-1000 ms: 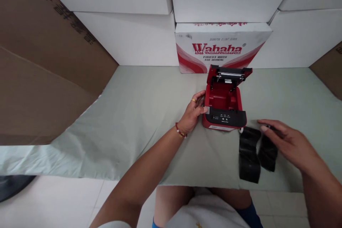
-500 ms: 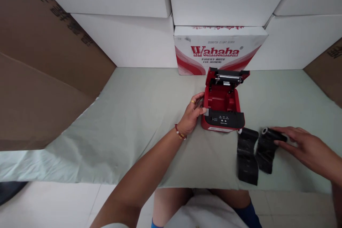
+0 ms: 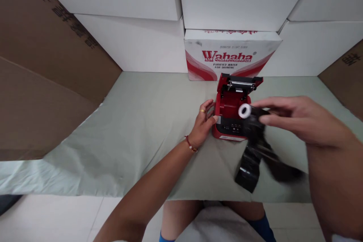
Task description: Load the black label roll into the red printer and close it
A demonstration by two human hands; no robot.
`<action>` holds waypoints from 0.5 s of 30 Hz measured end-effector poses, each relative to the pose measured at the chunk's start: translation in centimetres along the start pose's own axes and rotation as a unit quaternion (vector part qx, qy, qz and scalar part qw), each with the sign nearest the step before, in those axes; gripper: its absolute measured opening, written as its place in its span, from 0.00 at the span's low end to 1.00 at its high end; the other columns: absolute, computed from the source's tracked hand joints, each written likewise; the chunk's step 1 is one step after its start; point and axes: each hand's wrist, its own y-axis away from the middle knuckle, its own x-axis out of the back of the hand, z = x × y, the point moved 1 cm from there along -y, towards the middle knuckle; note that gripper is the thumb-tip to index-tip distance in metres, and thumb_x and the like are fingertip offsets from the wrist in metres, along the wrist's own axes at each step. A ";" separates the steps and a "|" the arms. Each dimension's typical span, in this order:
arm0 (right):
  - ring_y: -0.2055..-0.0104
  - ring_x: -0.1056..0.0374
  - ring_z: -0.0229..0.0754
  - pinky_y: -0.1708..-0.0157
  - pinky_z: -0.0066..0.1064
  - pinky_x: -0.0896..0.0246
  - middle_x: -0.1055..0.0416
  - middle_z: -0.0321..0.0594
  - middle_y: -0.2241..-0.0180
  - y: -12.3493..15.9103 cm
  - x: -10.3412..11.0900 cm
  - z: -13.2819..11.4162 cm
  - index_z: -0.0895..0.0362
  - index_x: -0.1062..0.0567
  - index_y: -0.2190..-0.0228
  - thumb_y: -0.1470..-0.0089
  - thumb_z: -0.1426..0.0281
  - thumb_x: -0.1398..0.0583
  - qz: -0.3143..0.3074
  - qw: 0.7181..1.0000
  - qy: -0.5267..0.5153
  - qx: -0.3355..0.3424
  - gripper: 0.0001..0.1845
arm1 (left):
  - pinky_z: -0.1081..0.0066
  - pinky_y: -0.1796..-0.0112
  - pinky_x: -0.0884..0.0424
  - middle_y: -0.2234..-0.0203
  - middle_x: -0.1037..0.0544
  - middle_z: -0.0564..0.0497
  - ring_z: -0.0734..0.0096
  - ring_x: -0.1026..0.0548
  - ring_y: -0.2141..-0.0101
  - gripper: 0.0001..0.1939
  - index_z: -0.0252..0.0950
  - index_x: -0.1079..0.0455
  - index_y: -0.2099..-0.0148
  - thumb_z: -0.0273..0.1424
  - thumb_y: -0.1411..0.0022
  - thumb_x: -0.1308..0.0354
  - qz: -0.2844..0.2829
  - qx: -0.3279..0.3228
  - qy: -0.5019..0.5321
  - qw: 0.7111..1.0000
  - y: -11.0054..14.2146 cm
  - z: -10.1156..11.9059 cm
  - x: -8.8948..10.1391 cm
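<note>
A red label printer (image 3: 235, 136) with a black control panel sits on the cloth, its lid (image 3: 241, 83) raised and its red inside showing. My left hand (image 3: 203, 123) grips the printer's left side, thumb on the grey tab at the front corner and fingers along the wall. Over the printer's right part, my right hand (image 3: 286, 115) pinches a black roll (image 3: 256, 112) with a white core. From it hangs a black strip (image 3: 283, 168), smeared by motion. Another black strip (image 3: 248, 170) lies in front of the printer; whether it joins the roll I cannot tell.
A Wahaha water carton (image 3: 229, 55) stands behind the printer, before stacked white boxes (image 3: 130, 41). Brown cardboard boxes flank the table at left (image 3: 51, 94) and right (image 3: 347, 68). A pale green cloth (image 3: 136, 121) covers the table.
My right hand has lifted the black roll off the cloth and carried it left and away from me, over the printer. The other strip has shifted slightly left. My left hand stays put.
</note>
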 end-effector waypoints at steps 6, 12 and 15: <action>0.61 0.19 0.49 0.57 0.41 0.25 0.13 0.40 0.60 -5.0 -5.6 0.3 0.50 0.15 0.42 0.35 0.61 0.37 0.007 0.990 0.140 0.002 0.23 | 0.40 0.29 0.34 0.30 0.31 0.36 0.47 0.32 0.28 0.30 0.44 0.40 0.24 0.46 0.22 0.44 0.075 -0.259 -0.305 0.914 2.9 2.6 -0.9; 0.45 0.17 0.57 0.45 0.46 0.27 0.14 0.49 0.42 -6.3 -6.7 0.8 0.50 0.19 0.35 0.30 0.64 0.40 0.038 0.931 0.362 0.010 0.26 | 0.43 0.26 0.36 0.45 0.16 0.44 0.51 0.20 0.35 0.27 0.46 0.31 0.28 0.34 0.27 0.43 -0.005 -0.372 -0.434 0.820 4.1 3.3 -3.0; 0.47 0.17 0.58 0.47 0.47 0.26 0.13 0.48 0.44 -6.9 -7.1 0.4 0.48 0.19 0.35 0.29 0.63 0.40 0.049 0.918 0.394 -0.004 0.26 | 0.44 0.25 0.37 0.45 0.14 0.45 0.53 0.19 0.36 0.29 0.45 0.30 0.28 0.32 0.29 0.42 -0.029 -0.385 -0.458 0.801 4.4 3.0 -3.7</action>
